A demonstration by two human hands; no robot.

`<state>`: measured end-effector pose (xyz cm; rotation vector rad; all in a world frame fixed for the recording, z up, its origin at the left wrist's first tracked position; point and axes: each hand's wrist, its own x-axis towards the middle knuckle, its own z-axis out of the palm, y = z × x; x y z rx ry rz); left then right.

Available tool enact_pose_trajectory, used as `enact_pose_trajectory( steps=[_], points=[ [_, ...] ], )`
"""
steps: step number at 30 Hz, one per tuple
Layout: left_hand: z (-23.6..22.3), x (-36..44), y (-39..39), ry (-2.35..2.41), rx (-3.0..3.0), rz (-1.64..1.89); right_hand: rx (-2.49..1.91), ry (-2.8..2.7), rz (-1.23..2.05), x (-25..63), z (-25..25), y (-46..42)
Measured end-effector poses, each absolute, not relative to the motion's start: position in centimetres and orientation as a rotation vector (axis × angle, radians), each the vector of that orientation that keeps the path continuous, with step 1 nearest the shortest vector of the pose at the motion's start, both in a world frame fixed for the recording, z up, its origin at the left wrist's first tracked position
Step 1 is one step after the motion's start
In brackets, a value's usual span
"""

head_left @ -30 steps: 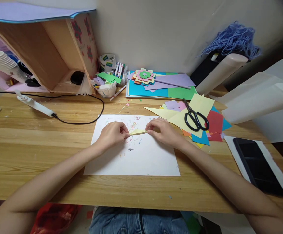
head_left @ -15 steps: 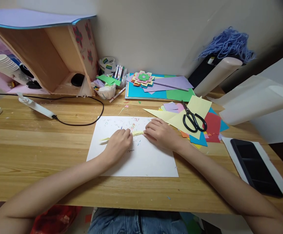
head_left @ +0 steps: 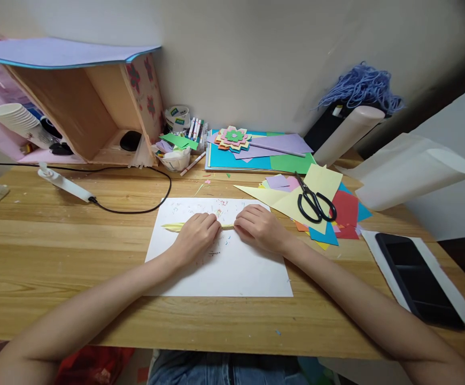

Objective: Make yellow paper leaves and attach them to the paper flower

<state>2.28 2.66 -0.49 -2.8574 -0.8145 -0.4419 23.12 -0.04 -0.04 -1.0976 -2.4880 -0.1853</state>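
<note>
A narrow strip of folded or rolled yellow paper lies across a white sheet marked with small coloured smudges. My left hand is closed around the strip near its middle, and the pointed left end sticks out beyond the knuckles. At the strip's right end, my right hand grips it with curled fingers. A short length of the yellow paper shows between the two hands. My fingertips hide part of the strip.
Black-handled scissors rest on pale yellow paper above coloured scraps. Behind stands a layered paper flower on coloured sheets. A phone lies at right; a white stick-shaped device with a black cable at left. An open box stands back left.
The view has tilted slightly upward. The yellow strip looks narrower between my hands, and its left end shows wider. Both hands keep their hold on it.
</note>
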Motion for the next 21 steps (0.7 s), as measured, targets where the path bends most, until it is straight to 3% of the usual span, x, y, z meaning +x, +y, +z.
enact_pose_trajectory(
  steps=[11,15,21],
  points=[
    [2.1,2.2,2.7,-1.373,-3.335,-0.355,-1.298,-2.354,0.653,23.4,2.7,-0.4],
    [1.5,2.1,3.2,-1.237,-3.317,-0.335,-1.289,-2.391,0.568,23.2,1.9,-0.4],
    [2.0,2.1,2.8,-0.819,-3.010,-0.050,-1.120,-2.524,0.088,23.1,0.2,-0.5]
  ],
)
